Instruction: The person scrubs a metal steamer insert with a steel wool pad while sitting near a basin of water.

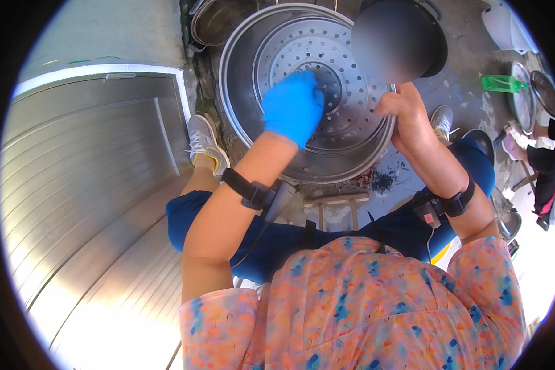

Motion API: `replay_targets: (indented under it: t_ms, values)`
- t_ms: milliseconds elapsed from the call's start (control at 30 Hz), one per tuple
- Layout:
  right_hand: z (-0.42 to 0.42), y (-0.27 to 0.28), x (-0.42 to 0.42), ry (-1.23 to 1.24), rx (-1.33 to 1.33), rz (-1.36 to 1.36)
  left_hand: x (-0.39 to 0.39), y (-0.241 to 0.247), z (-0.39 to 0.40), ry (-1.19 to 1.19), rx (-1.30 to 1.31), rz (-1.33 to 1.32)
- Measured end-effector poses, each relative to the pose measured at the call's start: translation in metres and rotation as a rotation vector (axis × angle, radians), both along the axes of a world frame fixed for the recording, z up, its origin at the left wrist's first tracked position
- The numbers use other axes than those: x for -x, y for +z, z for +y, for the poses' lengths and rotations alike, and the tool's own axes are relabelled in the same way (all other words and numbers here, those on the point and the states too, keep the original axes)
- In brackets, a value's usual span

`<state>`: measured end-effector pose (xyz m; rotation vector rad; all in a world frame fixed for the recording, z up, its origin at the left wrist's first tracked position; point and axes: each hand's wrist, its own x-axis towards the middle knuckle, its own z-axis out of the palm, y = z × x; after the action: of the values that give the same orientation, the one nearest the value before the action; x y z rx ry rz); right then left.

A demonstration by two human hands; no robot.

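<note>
A large round stainless-steel steamer pan with a perforated base (pixel 305 162) lies before me, its inside facing up. My left hand (pixel 293 108), in a blue glove, is curled over the holes near its middle. It is blurred, and whether it holds something cannot be told. My bare right hand (pixel 409 113) grips the pan's right rim, thumb on the inner side and fingers outside, partly hidden. Dark cuffs with small devices are strapped round both forearms.
A dark round pot (pixel 437 41), partly blurred out, is just beyond the right rim. A low wooden stool (pixel 337 199) is near my knees. A green bottle (pixel 499 83) and metal lids (pixel 522 99) lie right. A ribbed metal door (pixel 88 138) stands left.
</note>
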<state>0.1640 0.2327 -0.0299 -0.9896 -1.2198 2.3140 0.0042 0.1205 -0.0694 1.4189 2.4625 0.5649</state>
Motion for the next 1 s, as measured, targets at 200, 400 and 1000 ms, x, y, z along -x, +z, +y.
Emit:
replay_targets:
  t_ms: [200, 400, 1000]
  values:
    - [-0.002, 0.007, 0.002, -0.014, 0.007, -0.050, -0.019, -0.001, -0.001, -0.077, -0.107, 0.002]
    - [-0.001, 0.004, 0.001, -0.034, 0.055, -0.021, -0.014, -0.001, 0.001, -0.053, -0.050, 0.015]
    - [-0.004, -0.006, 0.001, -0.002, -0.021, -0.064, 0.003, -0.007, 0.006, 0.012, 0.051, 0.013]
